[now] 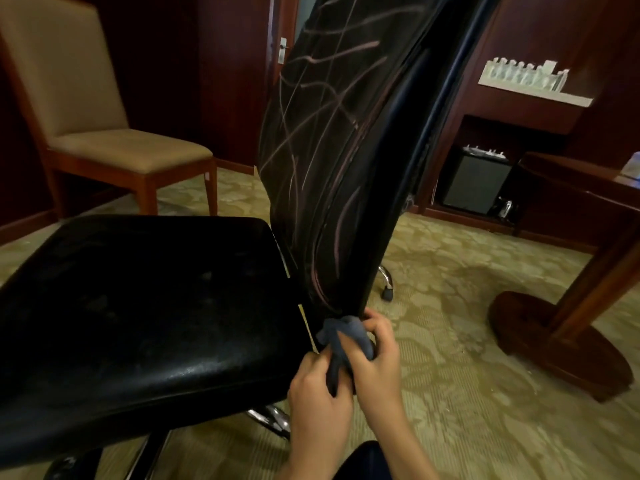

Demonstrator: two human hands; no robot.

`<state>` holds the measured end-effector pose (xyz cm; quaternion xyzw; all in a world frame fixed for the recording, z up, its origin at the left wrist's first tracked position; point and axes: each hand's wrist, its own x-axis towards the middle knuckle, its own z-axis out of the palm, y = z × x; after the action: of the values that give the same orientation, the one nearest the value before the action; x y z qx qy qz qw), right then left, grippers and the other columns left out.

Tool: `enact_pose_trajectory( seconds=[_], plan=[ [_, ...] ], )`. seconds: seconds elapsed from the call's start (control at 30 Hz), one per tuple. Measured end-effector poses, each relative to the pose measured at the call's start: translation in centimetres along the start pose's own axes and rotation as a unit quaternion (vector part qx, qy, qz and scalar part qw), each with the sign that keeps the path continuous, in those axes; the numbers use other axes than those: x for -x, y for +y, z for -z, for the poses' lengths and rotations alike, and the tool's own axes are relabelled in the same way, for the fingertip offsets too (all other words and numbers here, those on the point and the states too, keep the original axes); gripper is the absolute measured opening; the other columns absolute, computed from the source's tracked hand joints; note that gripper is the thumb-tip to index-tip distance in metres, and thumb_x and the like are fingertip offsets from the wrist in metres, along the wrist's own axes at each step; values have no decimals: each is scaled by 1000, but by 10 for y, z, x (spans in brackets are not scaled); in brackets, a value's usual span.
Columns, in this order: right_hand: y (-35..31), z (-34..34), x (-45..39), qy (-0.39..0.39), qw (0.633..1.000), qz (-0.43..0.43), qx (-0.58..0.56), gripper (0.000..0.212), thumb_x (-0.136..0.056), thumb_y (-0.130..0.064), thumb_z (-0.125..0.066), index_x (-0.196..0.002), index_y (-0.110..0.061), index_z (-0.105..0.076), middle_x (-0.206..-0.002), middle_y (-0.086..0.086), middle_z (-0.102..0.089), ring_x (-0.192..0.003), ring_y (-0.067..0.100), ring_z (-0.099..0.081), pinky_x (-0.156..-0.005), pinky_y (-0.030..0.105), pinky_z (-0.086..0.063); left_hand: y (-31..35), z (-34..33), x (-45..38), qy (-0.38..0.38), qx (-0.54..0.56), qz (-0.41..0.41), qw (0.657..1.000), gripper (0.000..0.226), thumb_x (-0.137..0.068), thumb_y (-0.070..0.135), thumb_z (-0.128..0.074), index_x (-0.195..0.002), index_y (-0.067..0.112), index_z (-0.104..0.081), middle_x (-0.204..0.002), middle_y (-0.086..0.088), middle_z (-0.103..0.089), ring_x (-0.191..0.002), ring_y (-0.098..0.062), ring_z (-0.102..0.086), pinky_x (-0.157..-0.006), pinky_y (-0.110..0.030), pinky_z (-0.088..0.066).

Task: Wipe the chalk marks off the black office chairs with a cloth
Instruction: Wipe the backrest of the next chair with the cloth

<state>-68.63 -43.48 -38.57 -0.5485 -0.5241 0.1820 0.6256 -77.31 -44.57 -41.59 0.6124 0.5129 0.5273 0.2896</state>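
Both hands are low, at the bottom corner of the black leather office chair's backrest (332,140). The left hand (318,393) and right hand (375,362) share a bunched grey-blue cloth (343,337): left fingers (311,367) curl round its lower twisted tail, right fingers (372,323) clench the upper wad, which sits at or just against the backrest's bottom edge. Can't tell whether it's actually pressing there or only being re-bunched.

Progress, judging from the surfaces: early-ish. The backrest is covered w/ pinkish-white chalk marks (311,109), long scrawls running top to bottom, incl. a few right above the cloth near the lower seam. No wiped patch is obvious on it. The glossy black seat cushion (145,306) shows no clear chalk lines, only faint dull smudges, so prob. done or never marked; can't say which.

Left to do: basically the whole backrest face, working up from the corner, plus the side edge. The task says chairs, plural, but only this black one is in view; the tan upholstered wooden chair (86,109) behind isn't a target. Other black chairs, if any, are out of shot.
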Motion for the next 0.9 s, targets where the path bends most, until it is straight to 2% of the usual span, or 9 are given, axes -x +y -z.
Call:
enact_pose_trajectory(
  seconds=[0.1,0.23,0.33,0.43,0.5,0.6,0.7,0.8,0.9],
  plan=[
    [13,3,6,-3,1000,-15,16,25,-75,-37,-68,-74,-13,-59,-111,-21,-62,-120,1,-54,-91,27,-42,-4,1,5,-28,9,20,999,20,-89,11,-69,-107,17,-74,-80,9,-57,-78,-6,-58,-65,-12,-42],
    [-6,15,-5,-21,999,34,31,15,-82,-36,-63,-86,-21,-64,-114,2,-62,-112,12,-60,-91,41,-50,14,2,6,5,49,-19,999,21,-91,5,-66,-109,11,-73,-81,11,-56,-78,-4,-59,-63,-8,-40],
    [-39,23,-30,21,990,127,56,14,-85,-29,-65,-86,-15,-67,-131,2,-52,-124,6,-50,-100,21,-43,42,2,-7,45,81,-79,993,34,-94,7,-64,-128,13,-66,-91,11,-56,-84,1,-58,-70,-6,-40],
    [-59,24,-53,25,983,165,79,9,-86,-16,-66,-90,-25,-64,-128,6,-54,-123,-4,-48,-97,13,-40,55,-5,-23,62,104,-102,987,37,-97,10,-61,-133,13,-62,-101,6,-60,-93,1,-59,-78,-9,-45],
    [-50,19,-53,14,989,133,57,18,-87,-26,-67,-92,-40,-56,-119,5,-59,-122,8,-54,-99,31,-47,49,-11,-24,69,106,-91,988,35,-97,13,-60,-132,12,-63,-104,5,-61,-95,-2,-60,-80,-16,-49],
    [-18,11,-36,7,997,68,31,14,-85,-36,-66,-92,-34,-54,-111,6,-62,-109,22,-62,-88,49,-52,22,-19,-16,61,87,-76,991,33,-96,18,-56,-128,11,-65,-102,6,-60,-91,-4,-61,-78,-21,-50],
    [16,2,-12,-24,995,51,84,13,-86,-25,-64,-80,-23,-53,-108,3,-58,-98,15,-59,-79,43,-49,-20,-28,0,7,44,-35,998,25,-95,16,-58,-119,13,-67,-97,3,-60,-88,-13,-62,-74,-26,-49],
    [54,0,17,-88,987,17,133,3,-84,-14,-66,-85,-15,-63,-136,-2,-51,-122,10,-53,-97,41,-48,-59,-28,25,-82,-26,24,996,20,-96,20,-59,-115,19,-67,-96,3,-61,-91,-15,-62,-76,-27,-45],
    [50,5,29,-105,988,-7,110,11,-84,-28,-67,-92,-35,-69,-147,-10,-45,-132,11,-48,-103,31,-45,-66,-23,36,-97,4,37,995,31,-97,22,-56,-127,24,-64,-97,12,-57,-91,-4,-58,-80,-27,-48]
  ],
)
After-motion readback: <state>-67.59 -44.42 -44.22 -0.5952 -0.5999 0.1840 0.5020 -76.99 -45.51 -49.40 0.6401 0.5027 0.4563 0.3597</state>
